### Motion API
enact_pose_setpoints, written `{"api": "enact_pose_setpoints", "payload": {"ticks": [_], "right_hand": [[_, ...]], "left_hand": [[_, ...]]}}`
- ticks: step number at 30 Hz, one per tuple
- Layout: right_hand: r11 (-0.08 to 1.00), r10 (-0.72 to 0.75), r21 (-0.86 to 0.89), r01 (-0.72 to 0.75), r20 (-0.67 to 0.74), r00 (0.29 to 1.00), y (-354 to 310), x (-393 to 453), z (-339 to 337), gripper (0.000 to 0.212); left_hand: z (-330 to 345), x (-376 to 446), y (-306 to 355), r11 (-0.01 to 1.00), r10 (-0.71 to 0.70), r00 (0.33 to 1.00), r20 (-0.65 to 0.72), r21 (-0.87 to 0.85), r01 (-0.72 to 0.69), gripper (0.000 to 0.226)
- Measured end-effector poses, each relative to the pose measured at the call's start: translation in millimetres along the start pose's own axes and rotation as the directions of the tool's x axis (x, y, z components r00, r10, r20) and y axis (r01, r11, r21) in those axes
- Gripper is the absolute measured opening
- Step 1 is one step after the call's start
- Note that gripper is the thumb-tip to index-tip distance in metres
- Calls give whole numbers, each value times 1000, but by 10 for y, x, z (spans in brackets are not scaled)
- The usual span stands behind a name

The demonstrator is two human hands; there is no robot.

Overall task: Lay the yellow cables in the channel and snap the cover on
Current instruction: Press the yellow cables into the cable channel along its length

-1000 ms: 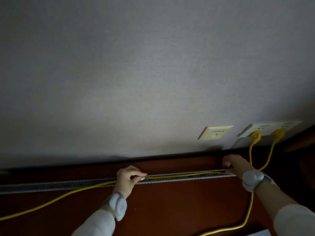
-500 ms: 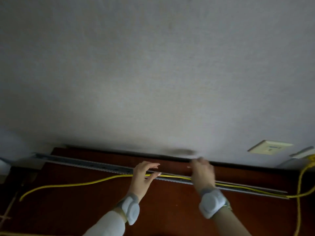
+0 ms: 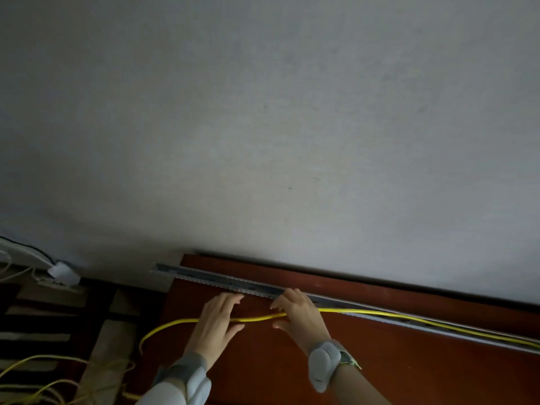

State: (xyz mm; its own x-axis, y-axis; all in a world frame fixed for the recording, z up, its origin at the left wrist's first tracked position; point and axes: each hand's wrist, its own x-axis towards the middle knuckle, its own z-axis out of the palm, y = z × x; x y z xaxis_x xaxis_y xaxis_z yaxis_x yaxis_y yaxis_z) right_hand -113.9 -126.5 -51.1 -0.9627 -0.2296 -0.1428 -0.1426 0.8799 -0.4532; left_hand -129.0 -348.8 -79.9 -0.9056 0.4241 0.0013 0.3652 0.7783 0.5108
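Left hand (image 3: 217, 323) and right hand (image 3: 301, 312), both open-fingered, over thin yellow cable (image 3: 257, 318) (partly in grey channel (image 3: 222, 280)).

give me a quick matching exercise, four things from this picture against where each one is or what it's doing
Things:
1. yellow cable
2. channel
3. left hand
4. wall

Places or states:
a. grey, above the wooden top
b. open, resting over the cable
c. partly in the channel, loose end sagging off to the left
d. along the back edge of the wooden top

Pairs: 1-c, 2-d, 3-b, 4-a
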Motion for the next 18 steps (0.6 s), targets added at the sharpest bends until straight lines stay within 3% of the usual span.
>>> {"api": "enact_pose_setpoints", "payload": {"ticks": [2,5,8,11,14,18], "right_hand": [[995,66,68,-67,15,998,-42,53,22,15],[968,167,189,-167,13,986,17,103,-66,8],[957,194,238,-167,-98,976,104,131,-181,10],[956,221,230,-182,-153,963,149,118,-235,11],[936,300,246,-252,-180,937,118,161,-166,13],[930,328,245,-272,-223,918,145,161,-63,13]], "left_hand": [[-89,-89,-234,999,-27,1000,0,24,27,41],[-275,-134,-509,997,-71,998,0,25,71,23],[-502,-109,-787,981,-151,988,-39,-128,145,14],[-677,43,-906,954,-103,994,-42,-285,86,19],[-776,290,-923,922,-57,986,-155,-387,-7,21],[-816,544,-893,949,-41,983,-178,-316,-17,19]]}}
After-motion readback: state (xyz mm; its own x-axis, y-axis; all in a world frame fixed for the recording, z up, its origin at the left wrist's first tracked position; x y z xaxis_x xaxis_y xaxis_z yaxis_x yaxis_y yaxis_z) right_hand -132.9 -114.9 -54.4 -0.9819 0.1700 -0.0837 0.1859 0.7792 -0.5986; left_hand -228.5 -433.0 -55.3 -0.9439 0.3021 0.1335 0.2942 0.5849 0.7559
